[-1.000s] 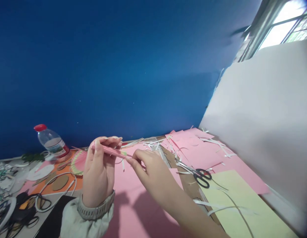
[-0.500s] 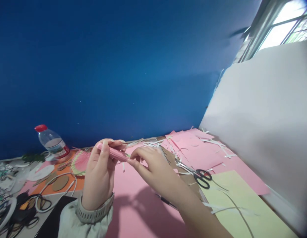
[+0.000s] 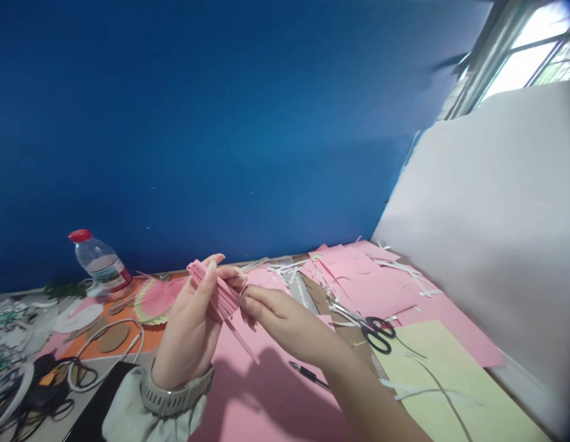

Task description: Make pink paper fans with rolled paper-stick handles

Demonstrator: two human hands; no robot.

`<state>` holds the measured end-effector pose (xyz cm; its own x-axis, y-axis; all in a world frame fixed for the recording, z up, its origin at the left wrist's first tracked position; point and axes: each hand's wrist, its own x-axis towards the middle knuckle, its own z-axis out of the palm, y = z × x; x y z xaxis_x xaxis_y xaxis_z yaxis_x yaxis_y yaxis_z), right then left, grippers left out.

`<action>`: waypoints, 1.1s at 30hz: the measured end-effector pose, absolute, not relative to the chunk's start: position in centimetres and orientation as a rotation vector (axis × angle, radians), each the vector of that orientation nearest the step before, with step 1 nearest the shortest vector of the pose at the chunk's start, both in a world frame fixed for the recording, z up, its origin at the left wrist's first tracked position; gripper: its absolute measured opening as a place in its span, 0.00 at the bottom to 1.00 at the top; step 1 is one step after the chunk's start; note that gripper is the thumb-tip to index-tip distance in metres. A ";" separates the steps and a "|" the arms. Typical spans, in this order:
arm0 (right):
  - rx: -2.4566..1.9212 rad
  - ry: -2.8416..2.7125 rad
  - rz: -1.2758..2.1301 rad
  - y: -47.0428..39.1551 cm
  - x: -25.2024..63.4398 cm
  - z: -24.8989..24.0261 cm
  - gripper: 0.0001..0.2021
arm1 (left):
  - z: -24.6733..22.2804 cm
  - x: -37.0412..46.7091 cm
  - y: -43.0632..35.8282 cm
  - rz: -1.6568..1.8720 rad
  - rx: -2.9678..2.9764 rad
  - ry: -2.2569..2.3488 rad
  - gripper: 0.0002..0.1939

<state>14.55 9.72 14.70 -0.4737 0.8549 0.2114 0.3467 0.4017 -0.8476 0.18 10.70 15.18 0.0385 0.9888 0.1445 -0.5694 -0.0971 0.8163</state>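
Note:
My left hand [image 3: 192, 319] holds a bundle of folded pink paper [image 3: 223, 298], its pleats gathered under the thumb. A thin pink strip [image 3: 243, 342] hangs from the lower end of the bundle. My right hand [image 3: 275, 313] has thumb and fingers pinched together at the bundle's right edge, touching the pleats. Behind my left wrist lies a round pleated pink fan [image 3: 160, 298] with a yellow-green rim. Under both hands spreads a large pink sheet [image 3: 248, 399], with a black pen [image 3: 309, 374] on it.
Black-handled scissors [image 3: 377, 331] lie right of my right hand, beside a pale yellow sheet [image 3: 432, 362]. Pink sheets [image 3: 367, 276] and white paper strips [image 3: 289, 270] cover the back. At left are a red-capped bottle [image 3: 100, 261], cardboard discs [image 3: 114, 337] and cables [image 3: 40, 383].
The pink bundle has turned, so its pleated side now faces me and a thin strip hangs below it. My right hand has shifted slightly lower along its edge.

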 end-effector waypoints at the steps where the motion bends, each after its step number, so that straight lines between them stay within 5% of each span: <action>1: -1.026 -2.012 0.988 9.7 14.6 14.6 0.15 | 15.2 0.2 10.7 1.445 0.865 0.632 0.07; 20: -1.163 -2.140 0.169 9.1 12.6 13.7 0.12 | 13.9 0.5 11.9 1.611 0.718 0.566 0.11; 28: -1.238 -2.179 0.193 8.5 12.2 14.0 0.18 | 13.5 1.3 11.2 1.550 0.751 0.605 0.20; 33: -1.251 -2.104 0.338 8.4 12.9 14.5 0.08 | 13.6 1.7 10.9 1.528 0.837 0.590 0.16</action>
<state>12.90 8.44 14.51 -0.3266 0.8540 0.4050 0.6839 0.5093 -0.5224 1.65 10.89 13.60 -0.0032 0.9856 0.1691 -0.6159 -0.1352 0.7762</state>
